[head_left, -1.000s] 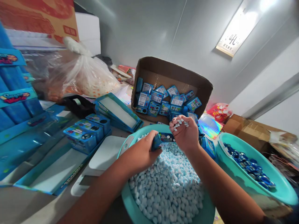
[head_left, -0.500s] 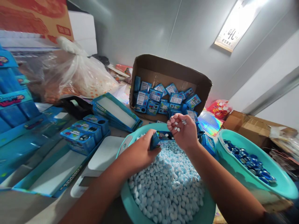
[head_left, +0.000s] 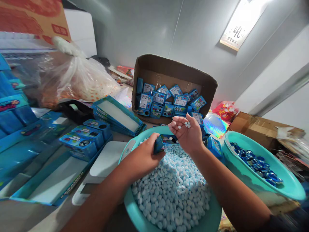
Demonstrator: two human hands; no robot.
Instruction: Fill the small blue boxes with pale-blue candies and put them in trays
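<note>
My left hand (head_left: 145,154) is closed around a small blue printed candy box (head_left: 158,145), tilted over a turquoise basin (head_left: 130,199). Pale blue and white candies (head_left: 171,190) fill the basin in a heap. Beside the box, my right hand (head_left: 189,135) is cupped palm up, fingers curled, with several small candies (head_left: 186,124) lying on the palm and fingers. Its heel is close to the box's right end, where a couple of white candies show; whether hand and box touch I cannot tell.
Behind the basin, a cardboard carton (head_left: 173,67) holds several blue boxes. At right, another turquoise basin (head_left: 289,180) contains shiny blue lids. A white scale (head_left: 108,159), a display tray (head_left: 55,180) with candy boxes, and a tied plastic bag (head_left: 84,80) are at left.
Fewer candies lie in my right hand than before, and its fingers have uncurled slightly. My left hand keeps its hold on the candy box. The whole view has shifted a little.
</note>
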